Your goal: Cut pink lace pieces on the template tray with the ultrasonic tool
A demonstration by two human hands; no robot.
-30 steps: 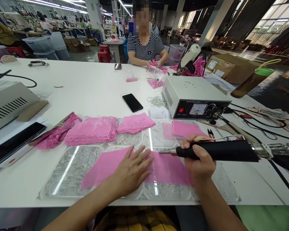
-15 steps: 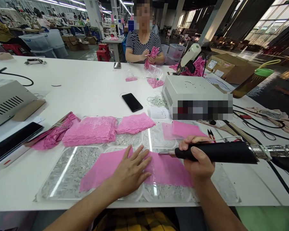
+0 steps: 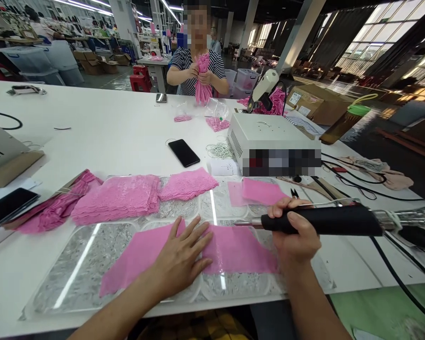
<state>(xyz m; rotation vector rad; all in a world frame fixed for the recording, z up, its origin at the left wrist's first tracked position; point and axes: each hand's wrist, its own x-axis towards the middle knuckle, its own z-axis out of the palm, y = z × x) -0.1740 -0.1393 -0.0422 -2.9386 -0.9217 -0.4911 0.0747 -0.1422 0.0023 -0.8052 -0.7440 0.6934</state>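
My left hand lies flat with fingers spread on a long pink lace strip that rests on a clear textured mat. My right hand is wrapped round the black handle of a corded hand tool, held level above the strip, its metal tip pointing left just past my left fingertips. Stacks of pink lace pieces and a smaller lace pile lie behind the strip, with two flat pink pieces at the right.
A white control box stands behind the mat, cables trailing right. A black phone and coiled elastic lie mid-table. Another phone and a grey machine sit left. A person in stripes across the table holds pink lace.
The view has shifted right, so everything sits further left in frame. My hands keep their places on the strip and tool. The person opposite has raised a bundle of pink lace.
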